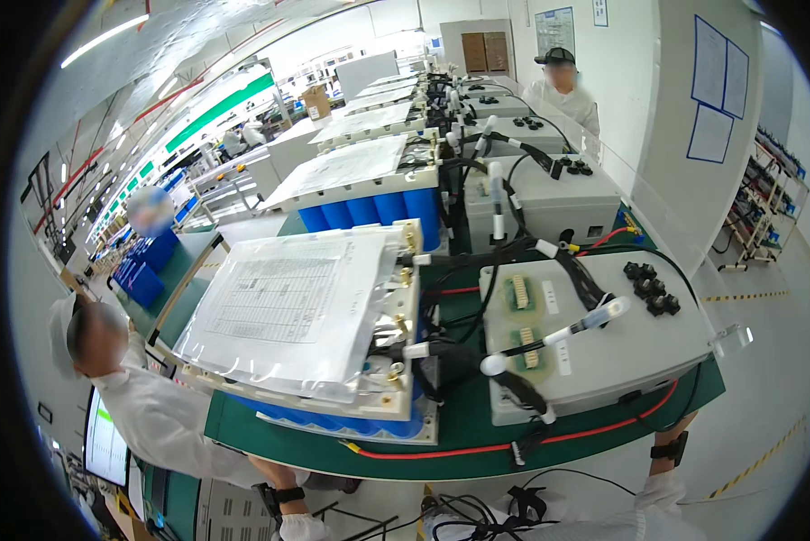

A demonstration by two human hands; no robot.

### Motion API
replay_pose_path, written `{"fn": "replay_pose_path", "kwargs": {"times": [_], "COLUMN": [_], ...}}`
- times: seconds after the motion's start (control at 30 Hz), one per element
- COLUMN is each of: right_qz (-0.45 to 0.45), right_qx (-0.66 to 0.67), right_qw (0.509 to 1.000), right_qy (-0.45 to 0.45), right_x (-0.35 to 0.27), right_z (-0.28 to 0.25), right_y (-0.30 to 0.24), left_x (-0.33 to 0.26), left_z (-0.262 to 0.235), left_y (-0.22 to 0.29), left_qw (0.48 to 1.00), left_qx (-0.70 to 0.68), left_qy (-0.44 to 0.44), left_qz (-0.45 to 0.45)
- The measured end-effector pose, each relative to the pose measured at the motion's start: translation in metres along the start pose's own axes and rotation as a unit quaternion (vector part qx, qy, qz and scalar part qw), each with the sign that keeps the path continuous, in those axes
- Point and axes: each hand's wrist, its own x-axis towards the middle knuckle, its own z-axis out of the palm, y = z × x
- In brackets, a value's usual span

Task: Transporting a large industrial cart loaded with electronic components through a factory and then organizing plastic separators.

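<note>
Low at the bench's front edge, my left hand (276, 472) shows only its wrist side, with a dark strap behind it. My right hand (673, 435) is at the front right corner, also strapped at the wrist. The bench edge hides the fingers of both. Between them on the green bench (463, 462) stands a battery pack (333, 417) of blue cylindrical cells. A printed sheet in a clear sleeve (279, 298) covers its top. Beside it lies a grey box (594, 361) with two connector openings. Black wire harnesses (468, 356) and a red cable (486, 448) run between and before them.
More blue-celled packs (369, 207) and grey boxes (540, 203) line up behind. Small black fittings (653, 288) sit on the near box. A clear panel (648, 194) borders the right side. Co-workers stand at left (143, 397) and far right (562, 90). Loose cables (477, 509) hang in front.
</note>
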Motion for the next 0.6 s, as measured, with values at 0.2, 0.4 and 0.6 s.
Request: {"fn": "replay_pose_path", "kwargs": {"times": [0.2, 0.4, 0.6], "right_qz": [-0.072, -0.127, -0.156], "right_qx": [-0.165, -0.221, -0.257], "right_qw": [0.982, 0.964, 0.951], "right_qy": [0.056, 0.071, 0.074], "right_x": [-0.023, -0.019, 0.005], "right_z": [0.033, 0.056, 0.112], "right_y": [0.010, 0.036, 0.058], "left_x": [0.061, 0.117, 0.175], "left_z": [0.016, 0.082, 0.147], "left_y": [-0.051, -0.076, -0.107], "left_qw": [0.996, 0.999, 0.993], "left_qx": [-0.077, 0.019, 0.072], "left_qy": [0.001, -0.023, -0.036], "left_qz": [-0.041, 0.012, 0.089]}}
